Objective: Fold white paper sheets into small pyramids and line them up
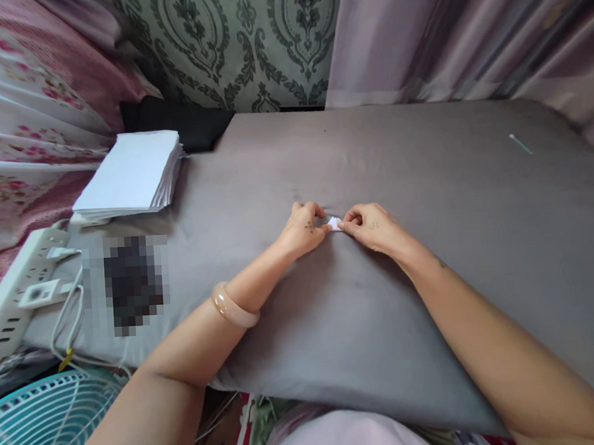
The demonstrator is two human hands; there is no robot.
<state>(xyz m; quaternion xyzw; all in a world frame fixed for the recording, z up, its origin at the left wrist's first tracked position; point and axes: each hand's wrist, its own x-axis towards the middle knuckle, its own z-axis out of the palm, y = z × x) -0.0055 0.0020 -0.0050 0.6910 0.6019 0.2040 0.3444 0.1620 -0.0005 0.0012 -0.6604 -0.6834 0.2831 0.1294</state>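
Observation:
Between my two hands is a small folded piece of white paper, low on the grey cloth-covered surface. My left hand pinches its left side with thumb and fingers; a pale bangle circles that forearm. Thumb and forefinger of my right hand grip the paper's right side. Only the middle of the paper shows, with a raised, pointed top; its ends are hidden by my fingertips.
A stack of white paper lies at the left back, beside a black flat item. A power strip with cables runs along the left edge, above a teal fan. A thin stick lies far right.

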